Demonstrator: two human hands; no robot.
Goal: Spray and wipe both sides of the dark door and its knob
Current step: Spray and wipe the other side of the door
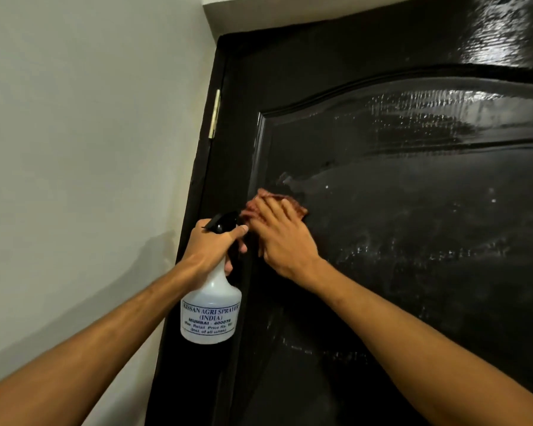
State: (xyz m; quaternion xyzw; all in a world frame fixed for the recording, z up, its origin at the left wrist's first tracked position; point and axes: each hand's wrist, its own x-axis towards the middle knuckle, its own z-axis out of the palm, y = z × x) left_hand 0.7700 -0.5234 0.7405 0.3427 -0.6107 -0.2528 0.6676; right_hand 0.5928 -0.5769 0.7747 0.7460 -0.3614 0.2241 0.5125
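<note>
Reddish cloth [273, 202] pinned flat by right hand [282, 238] at centre frame; unwiped door [413, 210] extends right. Left hand [211, 247] grips sprayer [211, 309].

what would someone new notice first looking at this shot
The glossy dark door fills the right side, streaked with wet spray that catches the light. At centre the right hand presses a reddish cloth flat against the door's raised panel near its left edge. Just left of it, the left hand grips a white spray bottle by the neck, with a pale wall behind.
</note>
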